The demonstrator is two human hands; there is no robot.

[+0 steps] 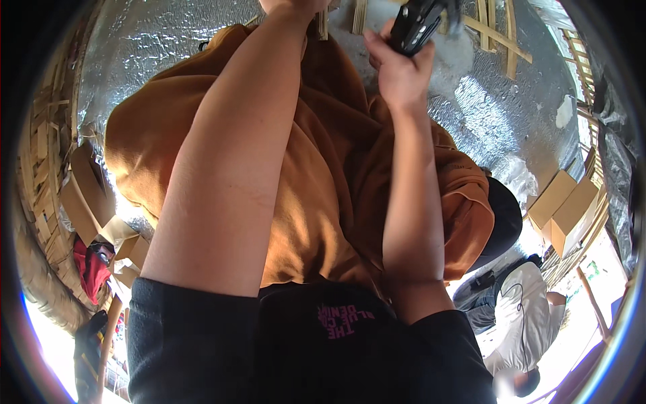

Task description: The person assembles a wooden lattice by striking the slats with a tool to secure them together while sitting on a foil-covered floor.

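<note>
- Right hand point(398, 74): raised high, its fingers clamped around a black handheld device point(416, 25), whose body juts above the fist so the grip steadies it from below.
- Left hand point(291, 7): lifted to the top edge and mostly cut off there; whether its fingers are apart or together cannot be told.
- Brown cloth point(316, 182): hangs between both forearms, apparently draped from the raised left hand.
- Silver foil sheeting point(155, 40) and wooden slats point(501, 34) lie behind; cardboard boxes point(565, 209) sit right, near another person point(518, 316).
</note>
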